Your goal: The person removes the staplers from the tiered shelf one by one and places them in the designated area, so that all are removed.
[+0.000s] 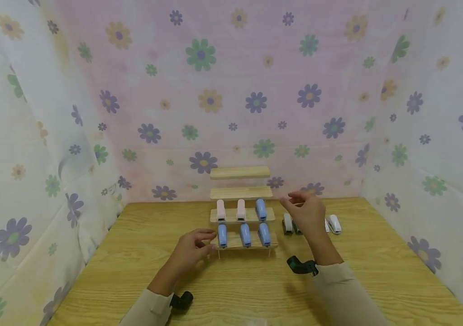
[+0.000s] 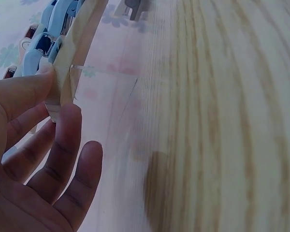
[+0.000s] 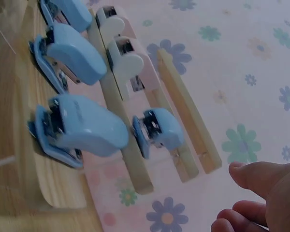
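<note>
A tiered wooden display rack (image 1: 241,215) with clear supports stands on the table. Three blue staplers (image 1: 245,235) sit on its lowest shelf. On the shelf above are two pink staplers (image 1: 241,210) and a blue stapler (image 1: 260,209) at the right end. My left hand (image 1: 192,249) holds the left end of the lowest shelf (image 2: 63,72) between thumb and fingers, beside a blue stapler (image 2: 34,55). To the right of the rack, my right hand (image 1: 306,213) is raised with fingers loosely bent. Nothing lies between its thumb (image 3: 261,176) and fingers.
Several pale and dark staplers stand on the table to the right, including a white stapler (image 1: 335,224); my right hand partly covers the group. The two upper shelves (image 1: 240,172) hold no staplers. A flowered cloth (image 1: 231,127) hangs behind the wooden table (image 1: 141,244) and along both sides.
</note>
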A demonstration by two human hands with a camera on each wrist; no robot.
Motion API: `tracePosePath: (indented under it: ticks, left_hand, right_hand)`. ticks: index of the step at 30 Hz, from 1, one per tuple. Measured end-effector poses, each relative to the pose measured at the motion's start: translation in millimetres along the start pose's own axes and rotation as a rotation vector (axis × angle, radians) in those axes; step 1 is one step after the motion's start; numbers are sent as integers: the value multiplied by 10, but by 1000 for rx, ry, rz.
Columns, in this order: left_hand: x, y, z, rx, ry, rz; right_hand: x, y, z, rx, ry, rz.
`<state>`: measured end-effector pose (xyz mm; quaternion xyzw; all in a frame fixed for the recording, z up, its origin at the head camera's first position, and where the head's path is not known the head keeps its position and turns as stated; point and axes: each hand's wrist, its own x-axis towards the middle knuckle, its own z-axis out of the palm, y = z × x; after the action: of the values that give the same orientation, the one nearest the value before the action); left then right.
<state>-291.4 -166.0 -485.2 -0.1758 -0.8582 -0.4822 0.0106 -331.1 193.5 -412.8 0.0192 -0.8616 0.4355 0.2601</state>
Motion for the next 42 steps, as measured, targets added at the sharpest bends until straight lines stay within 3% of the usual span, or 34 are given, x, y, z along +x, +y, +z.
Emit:
tracePosePath:
  ticks: [6,12,21,33,42]
  left_hand:
    - [-7,-3,-7,-11,-8,-7]
    - [-4,-19,-15,9,-1,25]
    - [-6,-29,-16,10,2,2]
    - [23,-4,-7,41,5,34]
    - [19,-13,-10,33,9,18]
  right_hand:
    - [-66,-51,111,23,-64,24]
    - [-117,-88,233,37,-87,35]
    - [-216,-122,377,-20,-148,40]
    - [-297,-180,449,-44,-148,21]
    - [-300,-195,486,-109,-157,10]
